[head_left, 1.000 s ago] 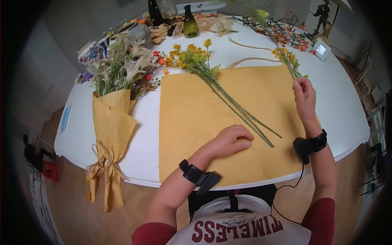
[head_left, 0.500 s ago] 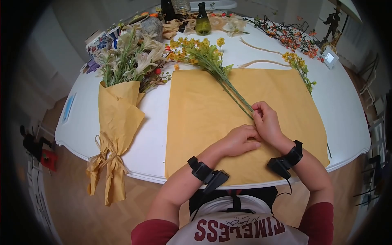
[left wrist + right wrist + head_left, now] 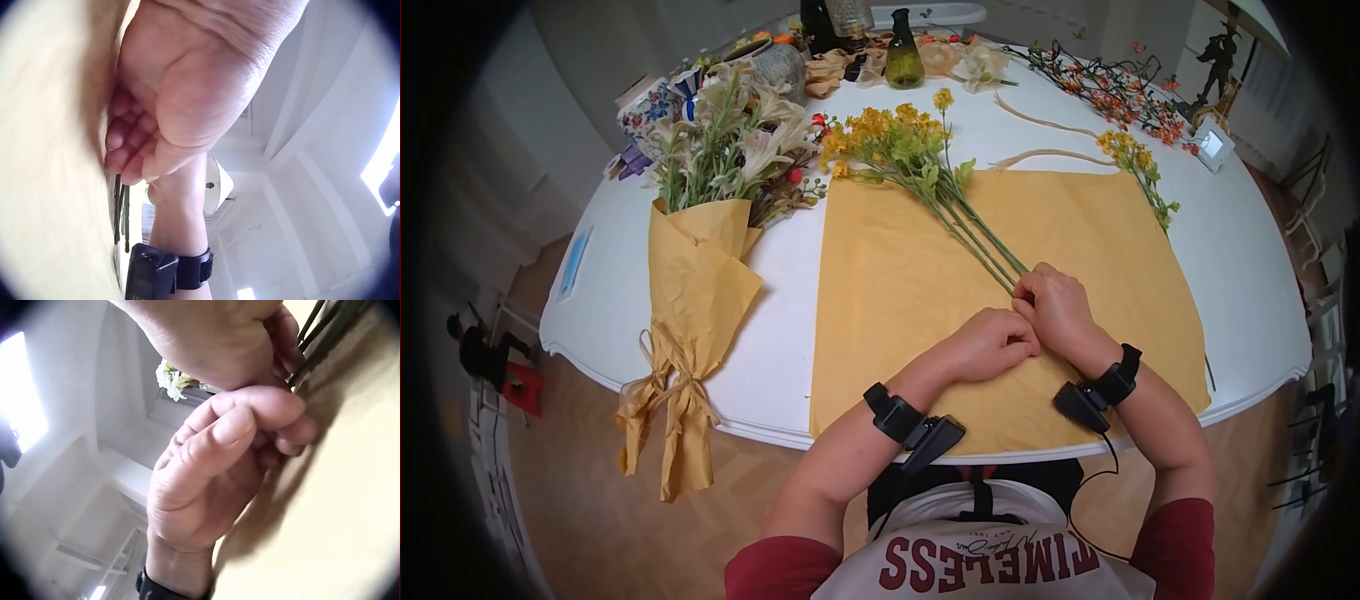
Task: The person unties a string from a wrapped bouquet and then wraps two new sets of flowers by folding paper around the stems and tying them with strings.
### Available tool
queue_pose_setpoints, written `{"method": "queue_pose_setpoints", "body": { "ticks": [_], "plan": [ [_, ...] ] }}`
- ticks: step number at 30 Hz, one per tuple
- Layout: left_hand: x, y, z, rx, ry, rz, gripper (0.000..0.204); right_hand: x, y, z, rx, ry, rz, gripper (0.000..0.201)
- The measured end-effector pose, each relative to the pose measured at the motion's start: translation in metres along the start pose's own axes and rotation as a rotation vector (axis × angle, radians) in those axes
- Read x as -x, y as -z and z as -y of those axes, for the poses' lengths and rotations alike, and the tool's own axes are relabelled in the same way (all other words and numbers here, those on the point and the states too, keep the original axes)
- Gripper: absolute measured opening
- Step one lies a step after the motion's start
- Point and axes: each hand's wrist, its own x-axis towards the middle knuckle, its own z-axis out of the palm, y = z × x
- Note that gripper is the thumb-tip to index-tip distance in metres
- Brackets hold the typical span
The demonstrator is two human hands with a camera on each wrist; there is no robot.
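Note:
My right hand (image 3: 1055,312) pinches the green stems (image 3: 990,255) of a small bunch of yellow flowers (image 3: 890,135). The stems lie aslant over a sheet of tan wrapping paper (image 3: 900,370), blossoms past its far edge. In the right wrist view, dark stems (image 3: 325,334) run out from the right fingertips. My left hand (image 3: 990,345) rests on the paper right beside the right one. Its fingers (image 3: 275,409) are loosely curled, with nothing seen in them. The lower stem ends are hidden by the hands.
Left of the sheet lies a paper-wrapped bouquet (image 3: 705,255) tied with a bow. Another yellow spray (image 3: 1138,165) lies at the sheet's right edge, near cord pieces (image 3: 1045,155). A green glass bottle (image 3: 905,62), a grey pot (image 3: 780,68) and orange-berried branches (image 3: 1110,100) stand or lie behind.
My right hand has let go of the yellow spray at the sheet's right edge and come left to the bunch's stems. The left hand has stayed on the paper; the view has shifted slightly.

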Motion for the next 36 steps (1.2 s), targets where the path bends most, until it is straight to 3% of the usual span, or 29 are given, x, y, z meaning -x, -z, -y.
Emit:
{"method": "queue_pose_setpoints", "body": {
  "ticks": [5,7,10,12,13,15,19,21,24,28,31,35,36],
  "plan": [
    [0.000,0.004,-0.006,0.106,0.068,-0.083,0.009,0.003,0.001,0.000,0.021,-0.018,0.023,0.006],
    [-0.003,0.002,-0.003,0.167,0.070,-0.129,0.010,0.004,0.005,0.004,0.086,0.116,-0.147,0.009],
    [-0.005,0.000,0.002,0.270,0.032,-0.269,0.008,0.006,0.003,0.002,0.047,0.045,-0.133,0.012],
    [-0.003,0.007,-0.008,-0.064,-0.024,-0.451,0.014,0.007,0.002,-0.001,0.037,0.022,-0.086,0.012],
    [-0.004,0.007,-0.007,-0.067,-0.025,-0.446,0.014,0.007,0.002,-0.003,0.028,-0.001,-0.037,0.012],
    [-0.006,0.004,0.001,-0.344,-0.231,-0.559,0.027,0.007,0.003,-0.004,-0.009,0.009,-0.028,0.011],
    [-0.006,0.006,0.006,-0.444,-0.273,-0.462,0.042,0.006,0.026,-0.009,-0.092,-0.022,-0.043,0.010],
    [-0.004,0.006,0.003,-0.487,-0.272,-0.415,0.046,0.004,0.048,-0.030,-0.060,-0.128,-0.132,0.010],
    [-0.004,0.006,-0.004,-0.622,-0.312,-0.399,0.049,0.008,0.081,-0.084,0.127,-0.331,-0.287,0.013],
    [-0.002,0.001,-0.003,-0.646,-0.222,-0.259,0.058,0.043,0.115,-0.164,0.433,-0.539,-0.332,0.014],
    [0.000,-0.001,-0.003,-0.683,-0.128,-0.172,0.060,0.072,0.131,-0.194,0.456,-0.838,-0.206,0.015],
    [-0.001,0.000,-0.002,-0.726,-0.082,-0.118,0.062,0.083,0.137,-0.198,0.362,-0.910,-0.100,0.016],
    [-0.002,-0.001,-0.002,-0.728,-0.082,-0.113,0.062,0.082,0.137,-0.198,0.410,-0.847,-0.054,0.015]
  ]
}}
